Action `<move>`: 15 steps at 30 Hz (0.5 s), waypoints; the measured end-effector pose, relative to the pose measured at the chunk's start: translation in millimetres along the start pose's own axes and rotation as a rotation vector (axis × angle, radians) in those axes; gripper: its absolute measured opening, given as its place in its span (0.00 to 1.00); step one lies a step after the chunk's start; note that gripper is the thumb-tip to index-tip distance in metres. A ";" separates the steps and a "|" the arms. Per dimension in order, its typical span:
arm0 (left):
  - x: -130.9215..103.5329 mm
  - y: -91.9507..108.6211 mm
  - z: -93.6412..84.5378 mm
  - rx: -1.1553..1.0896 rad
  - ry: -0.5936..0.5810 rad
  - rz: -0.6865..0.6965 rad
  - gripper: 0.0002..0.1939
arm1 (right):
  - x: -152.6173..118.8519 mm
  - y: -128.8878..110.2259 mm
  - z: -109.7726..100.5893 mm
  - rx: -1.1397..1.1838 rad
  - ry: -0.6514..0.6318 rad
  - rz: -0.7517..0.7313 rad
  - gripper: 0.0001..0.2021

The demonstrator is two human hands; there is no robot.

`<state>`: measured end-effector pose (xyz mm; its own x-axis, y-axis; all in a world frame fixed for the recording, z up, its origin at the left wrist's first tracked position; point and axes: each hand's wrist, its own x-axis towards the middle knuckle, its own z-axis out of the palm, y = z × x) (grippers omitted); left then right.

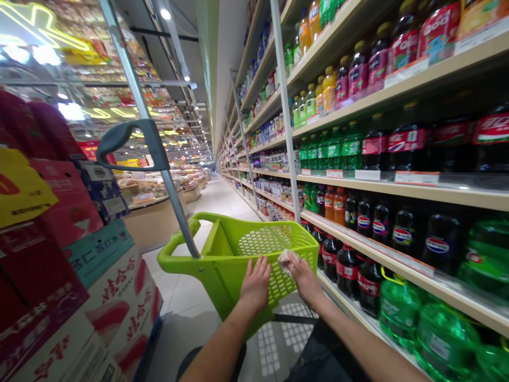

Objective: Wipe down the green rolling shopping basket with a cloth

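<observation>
A lime-green plastic shopping basket cart stands right in front of me, its perforated side facing my hands. My left hand lies against that side just below the rim, fingers stretched out and nothing in them. Further along the same rim, my right hand presses a crumpled whitish cloth to the green plastic, fingers closed on it. A metal pole rises from the cart, with a dark grey loop handle near its upper part.
Drink shelves with rows of soda bottles line the right side, close to the cart. Stacked drink cartons rise on the left. Between them a white-tiled aisle runs into the distance, past a display counter.
</observation>
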<state>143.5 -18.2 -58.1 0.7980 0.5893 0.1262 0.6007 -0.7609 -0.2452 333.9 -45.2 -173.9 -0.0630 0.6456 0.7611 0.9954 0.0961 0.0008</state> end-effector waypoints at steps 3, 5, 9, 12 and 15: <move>4.6 10.2 -7.7 -0.007 -0.027 0.009 0.31 | 6.9 13.5 -4.1 -0.047 -0.019 0.056 0.23; 7.1 15.8 -12.6 -0.012 -0.037 0.028 0.32 | -6.1 18.7 2.9 -0.065 -0.083 0.054 0.23; 12.9 23.1 -14.0 -0.007 -0.014 0.073 0.32 | -27.3 26.0 9.3 -0.057 -0.087 0.051 0.22; 17.8 30.1 -10.2 -0.035 0.020 0.080 0.32 | -9.9 37.9 -5.5 -0.047 0.002 0.109 0.23; 20.6 38.2 -8.3 -0.084 0.030 0.101 0.33 | 6.1 54.0 -17.1 -0.032 -0.021 0.300 0.24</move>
<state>183.2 -37.4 -56.9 0.8551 0.5009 0.1340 0.5180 -0.8369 -0.1768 388.5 -49.0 -158.1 0.2330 0.6571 0.7169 0.9715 -0.1247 -0.2014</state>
